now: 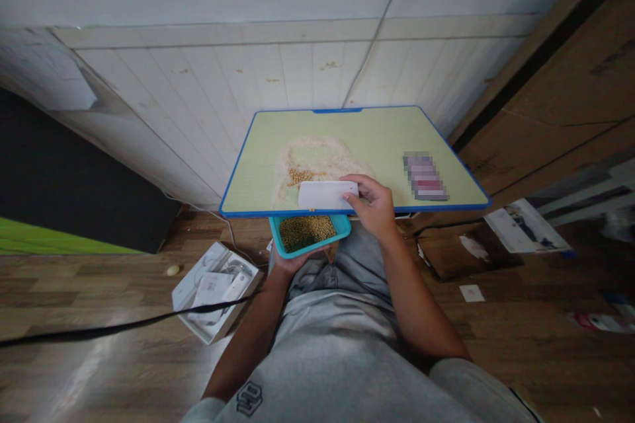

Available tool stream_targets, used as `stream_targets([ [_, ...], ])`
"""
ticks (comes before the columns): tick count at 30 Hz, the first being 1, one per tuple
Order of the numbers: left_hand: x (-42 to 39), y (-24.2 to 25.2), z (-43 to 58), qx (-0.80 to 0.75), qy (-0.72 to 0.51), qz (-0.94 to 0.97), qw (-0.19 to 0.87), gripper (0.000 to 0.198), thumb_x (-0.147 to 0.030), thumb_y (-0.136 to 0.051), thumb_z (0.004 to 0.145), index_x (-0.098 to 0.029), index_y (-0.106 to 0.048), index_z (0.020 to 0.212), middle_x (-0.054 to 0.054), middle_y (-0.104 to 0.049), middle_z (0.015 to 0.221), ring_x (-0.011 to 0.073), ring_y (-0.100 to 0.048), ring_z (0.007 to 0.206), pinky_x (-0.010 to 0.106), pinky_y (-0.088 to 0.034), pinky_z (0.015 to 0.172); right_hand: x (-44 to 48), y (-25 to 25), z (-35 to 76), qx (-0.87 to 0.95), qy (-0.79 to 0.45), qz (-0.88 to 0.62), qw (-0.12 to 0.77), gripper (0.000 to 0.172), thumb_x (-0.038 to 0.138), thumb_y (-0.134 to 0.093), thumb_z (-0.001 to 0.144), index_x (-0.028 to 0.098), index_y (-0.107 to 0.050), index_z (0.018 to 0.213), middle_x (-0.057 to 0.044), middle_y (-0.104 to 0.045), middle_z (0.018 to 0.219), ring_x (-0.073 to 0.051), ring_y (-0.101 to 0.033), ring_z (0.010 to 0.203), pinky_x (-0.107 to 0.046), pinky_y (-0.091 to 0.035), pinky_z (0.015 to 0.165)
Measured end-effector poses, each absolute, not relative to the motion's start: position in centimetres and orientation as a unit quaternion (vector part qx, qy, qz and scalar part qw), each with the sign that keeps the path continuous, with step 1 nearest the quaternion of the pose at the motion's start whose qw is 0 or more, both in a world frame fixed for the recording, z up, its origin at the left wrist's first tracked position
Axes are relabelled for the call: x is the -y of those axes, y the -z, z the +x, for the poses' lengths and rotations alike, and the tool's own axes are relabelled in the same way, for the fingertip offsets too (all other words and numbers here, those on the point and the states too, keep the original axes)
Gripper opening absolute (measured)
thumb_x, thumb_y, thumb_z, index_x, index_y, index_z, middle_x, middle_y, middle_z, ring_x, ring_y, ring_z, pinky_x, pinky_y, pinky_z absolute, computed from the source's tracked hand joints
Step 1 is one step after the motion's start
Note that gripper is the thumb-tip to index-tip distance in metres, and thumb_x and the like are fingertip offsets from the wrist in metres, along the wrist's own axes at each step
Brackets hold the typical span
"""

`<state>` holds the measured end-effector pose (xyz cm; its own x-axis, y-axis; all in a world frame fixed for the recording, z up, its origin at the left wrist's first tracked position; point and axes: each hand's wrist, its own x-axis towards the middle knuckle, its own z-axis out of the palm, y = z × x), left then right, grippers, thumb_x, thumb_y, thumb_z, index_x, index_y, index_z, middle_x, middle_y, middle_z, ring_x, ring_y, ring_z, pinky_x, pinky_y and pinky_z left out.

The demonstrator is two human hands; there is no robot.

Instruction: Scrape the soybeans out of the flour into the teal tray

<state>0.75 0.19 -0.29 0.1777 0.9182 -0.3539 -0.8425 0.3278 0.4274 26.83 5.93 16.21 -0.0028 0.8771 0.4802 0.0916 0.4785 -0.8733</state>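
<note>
My right hand (376, 205) grips a flat white card (325, 195) by its right end, at the near edge of a small green table with a blue rim (248, 145). A few yellow beans (300, 176) lie just behind the card, inside a spread of white rice (322, 155). My left hand (292, 258) holds a teal tray (342, 230) full of yellow beans from below, right under the table's near edge. Most of its fingers are hidden by the tray.
A pixelated flat item (425, 176) lies on the table's right side. On the wooden floor, an open white box (215, 291) and a black cable (124, 325) sit at left, with cardboard (560, 106) and papers (526, 228) at right. A white panelled wall stands behind.
</note>
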Motion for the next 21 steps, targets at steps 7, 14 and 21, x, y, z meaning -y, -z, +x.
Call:
stream_targets([
  [7,0.0,0.0,0.3,-0.239,-0.554,0.087,0.792,0.073,-0.057,-0.092,0.111,-0.034,-0.084,0.18,0.018,-0.075,0.191,0.0694,-0.046,0.191,0.103,-0.047,0.14,-6.2,-16.2,26.9,0.608,-0.312,-0.39,0.618,0.033,0.041,-0.088,0.098,0.027,-0.096,0.127,-0.009,-0.097,0.118,-0.028,-0.09,0.098,-0.037,-0.072,0.083],
  [14,-0.1,0.1,0.4,-0.237,-0.556,0.06,0.794,0.087,-0.056,-0.091,0.111,-0.036,-0.071,0.194,0.018,-0.069,0.197,0.0684,-0.042,0.193,0.107,-0.041,0.14,-7.2,-15.6,26.6,0.57,-0.211,-0.439,0.662,0.033,0.043,-0.08,0.105,0.027,-0.092,0.132,-0.01,-0.096,0.123,-0.029,-0.091,0.105,-0.038,-0.074,0.091],
  [21,-0.1,0.0,1.0,-0.282,-0.579,0.032,0.765,0.095,-0.058,-0.101,0.102,-0.044,-0.072,0.191,0.018,-0.073,0.193,0.0672,-0.057,0.185,0.103,-0.058,0.129,-7.3,-15.6,26.1,0.592,-0.235,-0.431,0.639,0.033,0.036,-0.08,0.102,0.029,-0.095,0.13,-0.008,-0.097,0.121,-0.029,-0.091,0.106,-0.042,-0.074,0.096],
])
